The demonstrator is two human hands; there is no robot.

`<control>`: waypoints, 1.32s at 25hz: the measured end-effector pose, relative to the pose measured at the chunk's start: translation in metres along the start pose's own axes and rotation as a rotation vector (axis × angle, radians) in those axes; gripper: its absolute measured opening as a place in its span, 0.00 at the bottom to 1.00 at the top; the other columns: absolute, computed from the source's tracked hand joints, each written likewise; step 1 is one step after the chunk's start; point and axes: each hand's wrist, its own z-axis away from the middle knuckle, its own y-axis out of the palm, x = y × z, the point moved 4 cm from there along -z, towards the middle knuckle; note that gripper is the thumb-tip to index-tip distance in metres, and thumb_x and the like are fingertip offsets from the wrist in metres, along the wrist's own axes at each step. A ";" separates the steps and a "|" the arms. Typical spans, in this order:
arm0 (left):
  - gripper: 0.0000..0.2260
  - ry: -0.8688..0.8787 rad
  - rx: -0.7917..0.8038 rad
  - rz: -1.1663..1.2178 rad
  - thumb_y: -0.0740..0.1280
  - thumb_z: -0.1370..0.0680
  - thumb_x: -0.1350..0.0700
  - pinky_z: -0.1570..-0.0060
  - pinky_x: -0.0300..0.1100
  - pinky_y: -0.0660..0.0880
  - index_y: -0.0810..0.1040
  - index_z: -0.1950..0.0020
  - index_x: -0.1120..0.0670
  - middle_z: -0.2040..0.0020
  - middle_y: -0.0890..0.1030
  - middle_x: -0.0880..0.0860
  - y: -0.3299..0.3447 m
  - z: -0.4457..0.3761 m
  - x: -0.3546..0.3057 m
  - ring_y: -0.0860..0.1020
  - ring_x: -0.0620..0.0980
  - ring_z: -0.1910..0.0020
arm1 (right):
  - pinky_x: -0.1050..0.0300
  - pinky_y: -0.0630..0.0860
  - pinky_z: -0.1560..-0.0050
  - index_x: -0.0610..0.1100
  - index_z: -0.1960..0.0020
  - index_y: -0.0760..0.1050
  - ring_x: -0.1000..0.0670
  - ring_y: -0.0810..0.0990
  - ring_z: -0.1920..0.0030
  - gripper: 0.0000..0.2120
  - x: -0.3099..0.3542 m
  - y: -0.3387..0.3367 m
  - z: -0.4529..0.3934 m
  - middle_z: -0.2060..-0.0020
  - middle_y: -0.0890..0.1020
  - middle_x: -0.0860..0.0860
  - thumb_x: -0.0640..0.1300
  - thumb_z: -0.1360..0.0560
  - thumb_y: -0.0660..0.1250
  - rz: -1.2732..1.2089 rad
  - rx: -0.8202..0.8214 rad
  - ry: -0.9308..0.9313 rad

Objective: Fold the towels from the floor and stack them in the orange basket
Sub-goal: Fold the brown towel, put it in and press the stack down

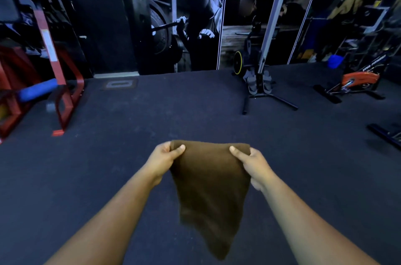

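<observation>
A dark brown towel (211,188) hangs in the air in front of me, above the dark floor. My left hand (166,159) pinches its top left corner, thumb on the near side. My right hand (251,163) pinches the top right corner the same way. The top edge is stretched level between the two hands. The cloth narrows downward to a blurred point near the bottom of the view. No orange basket is in view.
Dark carpeted gym floor (173,112) spreads ahead. A red machine frame (65,91) stands at the left, a rowing machine (258,82) at the centre right, an orange exercise bike (358,82) at the far right. A photo-mural wall closes the back.
</observation>
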 end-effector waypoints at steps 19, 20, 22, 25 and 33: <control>0.11 0.033 -0.321 -0.283 0.74 0.22 0.47 0.48 0.50 0.82 0.84 0.51 0.54 0.53 0.86 0.52 -0.023 -0.019 -0.052 0.84 0.50 0.52 | 0.58 0.80 0.49 0.41 0.42 0.80 0.48 0.86 0.47 0.07 0.027 -0.018 -0.009 0.49 0.88 0.44 0.39 0.21 0.70 -0.034 -0.093 -0.262; 0.10 0.013 -0.265 -0.242 0.71 0.20 0.48 0.44 0.50 0.81 0.83 0.48 0.54 0.50 0.86 0.52 -0.021 -0.020 -0.052 0.83 0.50 0.49 | 0.57 0.80 0.48 0.41 0.42 0.80 0.47 0.86 0.46 0.08 0.031 -0.019 -0.010 0.49 0.87 0.44 0.38 0.21 0.71 -0.049 -0.079 -0.258; 0.08 -0.016 -0.115 -0.146 0.67 0.17 0.52 0.35 0.52 0.77 0.82 0.42 0.52 0.46 0.86 0.52 -0.014 -0.023 -0.052 0.83 0.50 0.43 | 0.57 0.80 0.46 0.45 0.36 0.76 0.47 0.85 0.43 0.17 0.035 -0.020 -0.010 0.45 0.86 0.46 0.37 0.23 0.73 -0.064 0.036 -0.232; 0.06 0.059 -0.137 -0.213 0.69 0.18 0.55 0.38 0.54 0.80 0.83 0.43 0.51 0.49 0.87 0.50 -0.016 -0.021 -0.058 0.85 0.48 0.46 | 0.56 0.80 0.41 0.52 0.29 0.69 0.52 0.82 0.39 0.28 0.036 -0.023 -0.009 0.37 0.80 0.51 0.36 0.24 0.75 0.146 0.090 -0.246; 0.18 0.146 -0.406 -0.208 0.77 0.25 0.52 0.47 0.48 0.81 0.74 0.40 0.52 0.49 0.85 0.52 -0.017 -0.005 -0.071 0.83 0.49 0.49 | 0.52 0.82 0.47 0.48 0.39 0.74 0.50 0.87 0.52 0.21 0.048 -0.035 0.004 0.55 0.88 0.47 0.36 0.27 0.77 0.110 -0.196 -0.340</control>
